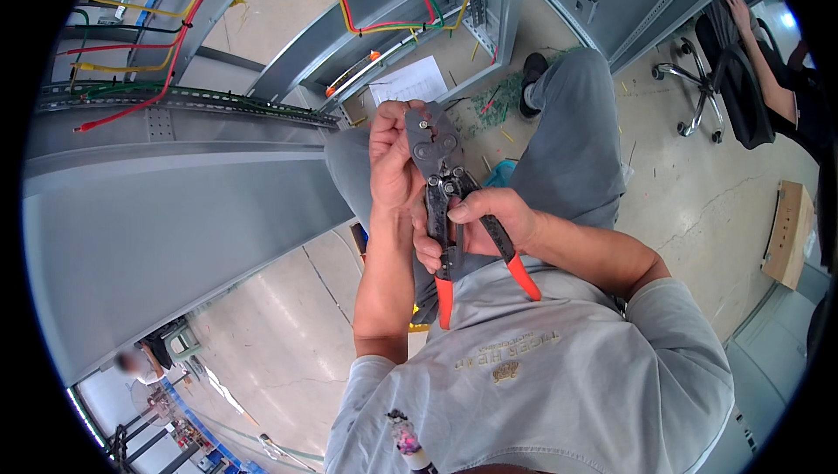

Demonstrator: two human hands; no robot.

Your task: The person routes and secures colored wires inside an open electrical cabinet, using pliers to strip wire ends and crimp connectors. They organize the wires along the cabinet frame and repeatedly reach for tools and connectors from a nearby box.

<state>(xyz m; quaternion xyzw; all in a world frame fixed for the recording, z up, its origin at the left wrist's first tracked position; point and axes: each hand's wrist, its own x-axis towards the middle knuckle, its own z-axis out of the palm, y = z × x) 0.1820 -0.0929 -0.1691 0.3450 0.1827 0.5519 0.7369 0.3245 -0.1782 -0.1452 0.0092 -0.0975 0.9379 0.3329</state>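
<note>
Crimping pliers (431, 153) with a dark metal head and red-ended handles are held up in front of my lap, head pointing away from me. My right hand (493, 219) is closed around their handles, which stand spread apart. Beside the jaws, my left hand (393, 155) has its fingers bent and pressed together at the left of the tool's head. Whatever those fingers pinch is hidden behind the jaws and too small to name.
A grey metal cabinet frame (288, 51) with red, yellow and green wires (179, 37) stands ahead and left. A paper sheet (408, 81) and wire scraps lie inside it. Right are an office chair (742, 94), another person's arm (768, 64) and a wooden box (787, 234).
</note>
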